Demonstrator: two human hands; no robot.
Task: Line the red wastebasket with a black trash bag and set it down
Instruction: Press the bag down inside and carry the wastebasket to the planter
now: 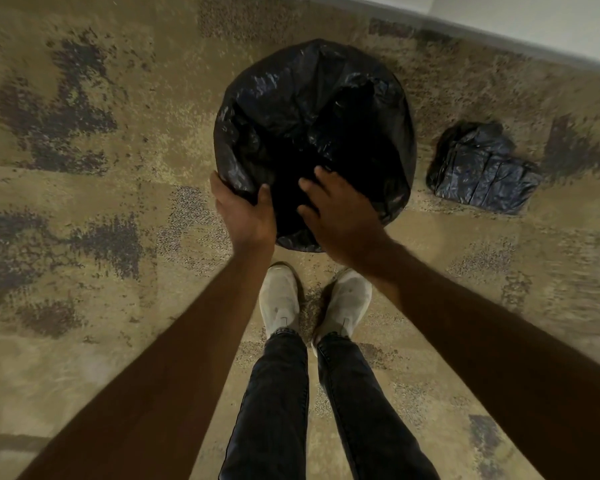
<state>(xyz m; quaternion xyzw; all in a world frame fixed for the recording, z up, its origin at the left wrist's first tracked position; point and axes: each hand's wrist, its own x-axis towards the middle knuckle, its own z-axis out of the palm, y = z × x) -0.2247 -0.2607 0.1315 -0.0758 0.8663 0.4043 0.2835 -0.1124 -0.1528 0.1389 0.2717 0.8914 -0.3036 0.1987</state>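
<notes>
- Head view: the wastebasket (314, 147), fully covered by the black trash bag (326, 98), stood on the carpet (84, 202) at twelve o'clock from your shoes (279, 299).
- Your left hand (245, 213) clasped the bagged rim at seven o'clock, and if that grip had slackened, the film could have slid inside.
- Your right hand (340, 216) lay spread on the plastic at five o'clock; I couldn't tell whether it pinched anything. Pressing there risked tipping the basket.
- The folded spare bags (482, 168) lay at three o'clock, well apart.
</notes>
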